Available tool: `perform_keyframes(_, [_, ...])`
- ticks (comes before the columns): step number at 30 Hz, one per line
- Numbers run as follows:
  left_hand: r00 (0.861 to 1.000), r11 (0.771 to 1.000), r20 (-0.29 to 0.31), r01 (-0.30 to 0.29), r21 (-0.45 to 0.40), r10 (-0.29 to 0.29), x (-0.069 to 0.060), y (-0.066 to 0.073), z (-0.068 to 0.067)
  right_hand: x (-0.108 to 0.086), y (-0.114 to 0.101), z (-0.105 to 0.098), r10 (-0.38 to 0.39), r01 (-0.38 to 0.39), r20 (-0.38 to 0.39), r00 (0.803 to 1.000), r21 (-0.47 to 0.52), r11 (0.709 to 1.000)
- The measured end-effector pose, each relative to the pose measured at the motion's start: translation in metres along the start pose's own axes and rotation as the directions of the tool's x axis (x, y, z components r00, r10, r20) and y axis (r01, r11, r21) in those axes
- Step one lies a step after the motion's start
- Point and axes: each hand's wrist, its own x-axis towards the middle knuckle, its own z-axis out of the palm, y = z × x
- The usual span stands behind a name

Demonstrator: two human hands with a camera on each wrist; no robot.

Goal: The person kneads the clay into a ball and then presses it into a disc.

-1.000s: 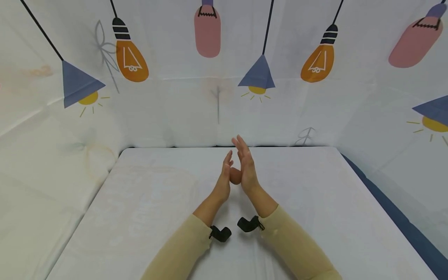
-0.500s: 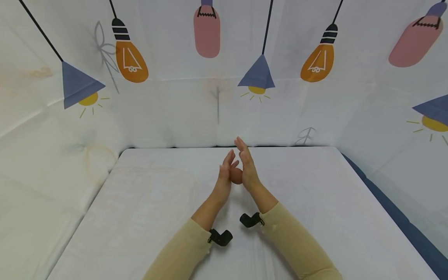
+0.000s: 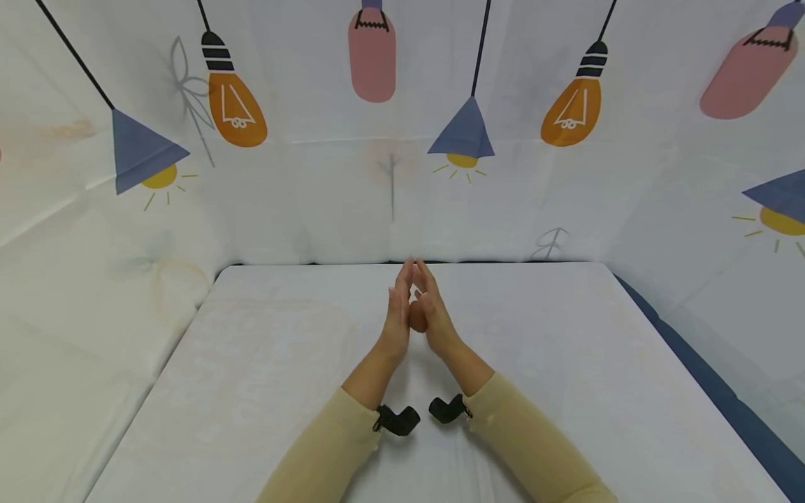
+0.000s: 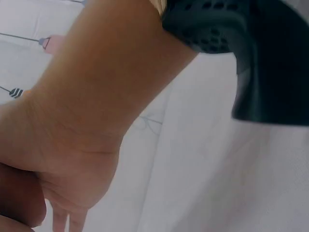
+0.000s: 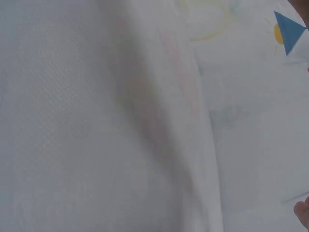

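Note:
Between the two palms, in the head view, sits a reddish-brown ball (image 3: 418,317). My left hand (image 3: 397,314) touches its left side with straight, upward-pointing fingers. From the right, my right hand (image 3: 435,311) presses against it, fingers extended and leaning left so that the fingertips of both hands meet above the ball. In the left wrist view the ball (image 4: 20,195) shows darkly at the lower left, beside the palm of my left hand (image 4: 72,164). Only a bit of fingertip of my right hand (image 5: 302,211) appears at the right wrist view's lower right edge.
The hands are above a white-covered table (image 3: 283,363). Behind it hangs a white cloth (image 3: 302,202) printed with lamps and bulbs. Dark blue material (image 3: 698,363) runs along the table's right side. A black wrist camera (image 3: 399,421) is on the left wrist, another (image 3: 446,409) on the right.
The fingertips have come together above the ball. My right hand has moved left and down relative to my left hand, and the ball has shifted slightly left between the palms.

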Motion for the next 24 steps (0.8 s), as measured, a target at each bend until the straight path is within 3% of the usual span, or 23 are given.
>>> perform_keyframes(5, [0.994,0.995,-0.099,0.06,0.076,-0.052,0.004,-0.01,-0.001,-0.007,-0.003,0.008,-0.107,0.107,0.012,0.994,-0.004,0.994])
perform_keyframes(10, [0.989,0.99,-0.141,0.056,0.131,-0.038,0.006,-0.014,-0.004,-0.01,-0.008,0.012,-0.202,0.201,0.019,0.979,0.032,0.979])
perform_keyframes(15, [0.992,0.966,-0.121,0.063,0.25,-0.034,0.004,-0.016,-0.007,-0.008,-0.013,0.009,-0.267,0.268,-0.018,0.963,0.098,0.959])
perform_keyframes(20, [0.996,0.916,-0.079,0.068,0.396,-0.04,0.001,-0.022,-0.01,-0.002,-0.018,0.002,-0.236,0.253,-0.113,0.965,0.171,0.952])
perform_keyframes(24, [0.999,0.922,0.002,0.048,0.385,-0.053,-0.003,-0.026,-0.009,0.004,-0.021,-0.004,-0.16,0.197,-0.197,0.967,0.187,0.962])
